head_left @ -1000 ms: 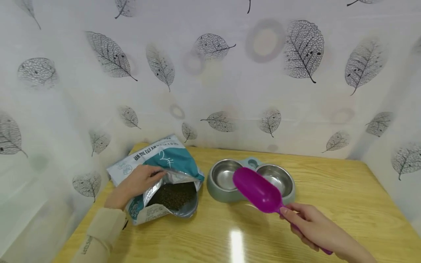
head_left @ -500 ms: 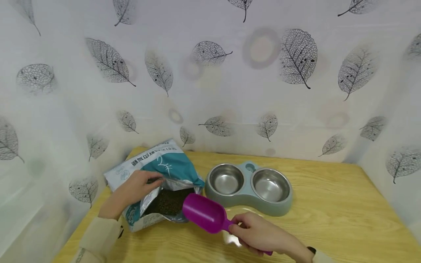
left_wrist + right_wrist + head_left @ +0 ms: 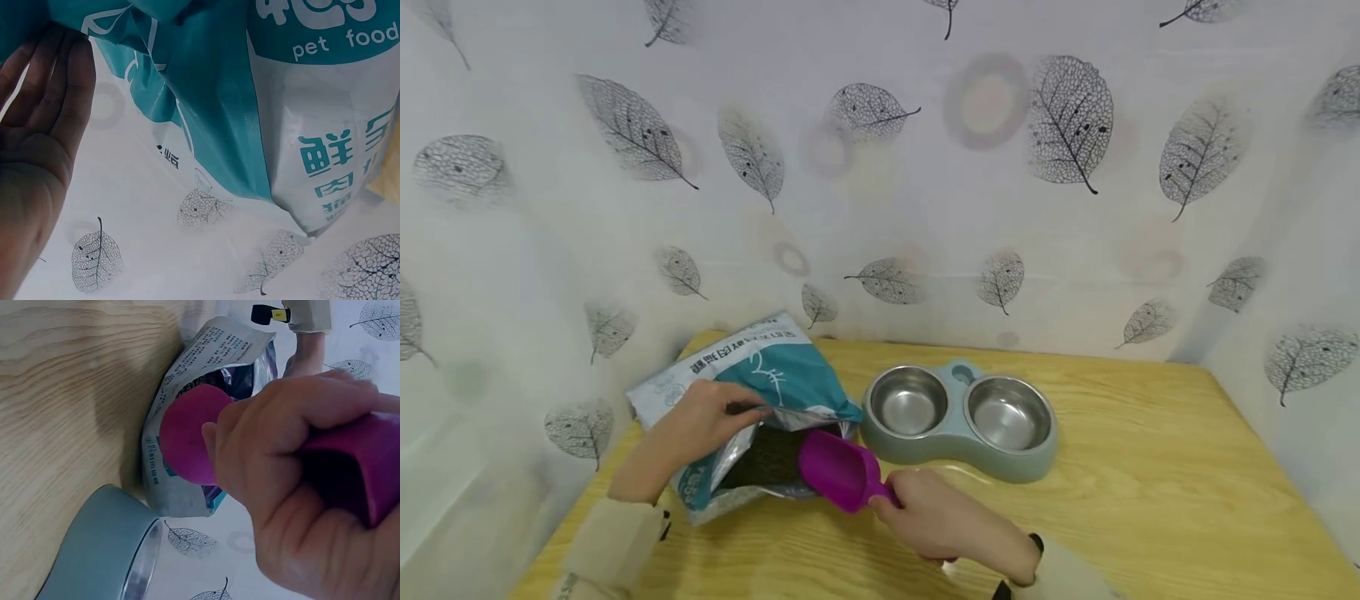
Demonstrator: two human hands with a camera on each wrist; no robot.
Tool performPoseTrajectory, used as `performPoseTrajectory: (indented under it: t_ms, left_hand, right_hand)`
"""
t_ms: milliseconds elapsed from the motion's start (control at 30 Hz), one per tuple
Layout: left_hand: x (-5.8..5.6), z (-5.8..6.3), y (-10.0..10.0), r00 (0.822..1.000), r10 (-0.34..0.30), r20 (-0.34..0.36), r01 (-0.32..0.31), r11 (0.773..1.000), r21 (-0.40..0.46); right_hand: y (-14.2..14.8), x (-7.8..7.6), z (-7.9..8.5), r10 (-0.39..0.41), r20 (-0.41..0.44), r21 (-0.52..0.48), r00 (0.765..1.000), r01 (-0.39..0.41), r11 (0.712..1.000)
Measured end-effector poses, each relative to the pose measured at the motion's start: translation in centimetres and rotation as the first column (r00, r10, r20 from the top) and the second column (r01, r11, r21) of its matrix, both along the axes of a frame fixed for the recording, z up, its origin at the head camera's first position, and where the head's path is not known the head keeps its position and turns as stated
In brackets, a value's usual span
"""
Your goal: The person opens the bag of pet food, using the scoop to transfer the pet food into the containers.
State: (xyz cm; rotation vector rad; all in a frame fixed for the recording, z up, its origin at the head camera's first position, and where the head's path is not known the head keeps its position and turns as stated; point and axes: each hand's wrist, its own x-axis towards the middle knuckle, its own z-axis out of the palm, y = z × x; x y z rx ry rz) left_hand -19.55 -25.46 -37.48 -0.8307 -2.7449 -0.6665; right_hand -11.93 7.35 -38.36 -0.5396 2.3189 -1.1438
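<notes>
In the head view a teal and white pet food bag (image 3: 790,367) lies on its side, its mouth facing the front, dark brown kibble (image 3: 763,458) showing inside. My left hand (image 3: 703,421) holds the upper edge of that mouth. In the left wrist view, the fingers (image 3: 72,81) run up against the teal film, their tips hidden. My right hand (image 3: 936,517) grips the handle of a purple scoop (image 3: 838,468), whose front end is at the bag's mouth. The right wrist view shows the scoop's round back (image 3: 194,434) in front of the opening.
A blue-grey double pet bowl (image 3: 955,425) with two steel dishes stands right of the bag, close to its corner. The wooden table (image 3: 1150,467) extends to the right. A leaf-patterned curtain (image 3: 880,208) hangs behind the table.
My right hand has carried the scoop left, from over the bowls to the bag's mouth, with its front end now in the opening. My left hand has kept its hold on the edge.
</notes>
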Motion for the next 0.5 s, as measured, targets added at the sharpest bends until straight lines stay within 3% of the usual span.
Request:
performPoseTrajectory:
  t_ms: [233, 500]
  left_hand:
    - [-0.2, -0.5, -0.2, 1.000, -0.003, -0.031, 0.004, 1.000, 0.028]
    - [-0.2, -0.8, -0.2, 0.999, -0.019, -0.035, 0.021, 0.998, 0.051]
  right_hand:
    - [-2.0, -0.9, 0.1, 0.012, -0.026, 0.010, 1.000, -0.011, 1.000]
    - [-3.2, -2.1, -0.6, 0.028, 0.133, -0.022, 0.991, -0.025, 0.999]
